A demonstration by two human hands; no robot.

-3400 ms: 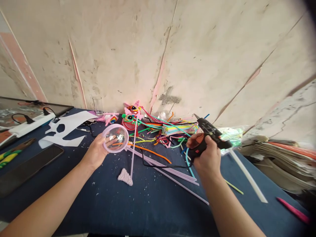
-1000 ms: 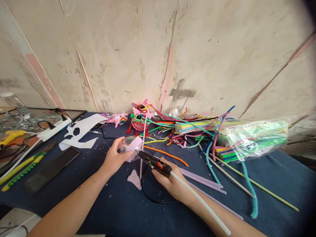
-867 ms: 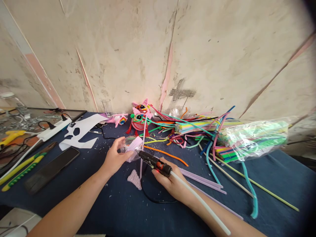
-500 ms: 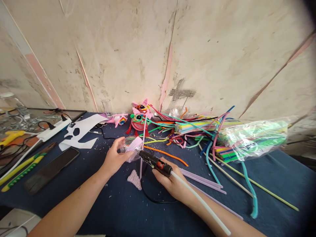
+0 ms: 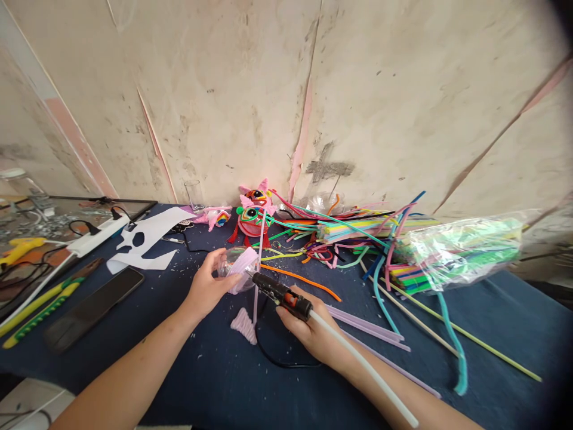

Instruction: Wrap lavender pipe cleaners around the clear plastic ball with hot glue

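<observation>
My left hand grips a clear plastic ball with a lilac pipe-cleaner piece lying against its side. In my right hand is a black hot glue gun, a long white glue stick jutting from its rear. The gun's nozzle points at the lilac piece's lower edge; whether it touches cannot be made out. Just below, a wound lilac triangle lies on the dark blue cloth. An upright lilac pipe cleaner is seen behind the nozzle.
Two decorated animal heads stand by the wall. Pipe-cleaner bundles, one in a clear bag, fill the back right. On the left are a phone, green-handled pliers, cut white paper and a power strip. A black cord loops below.
</observation>
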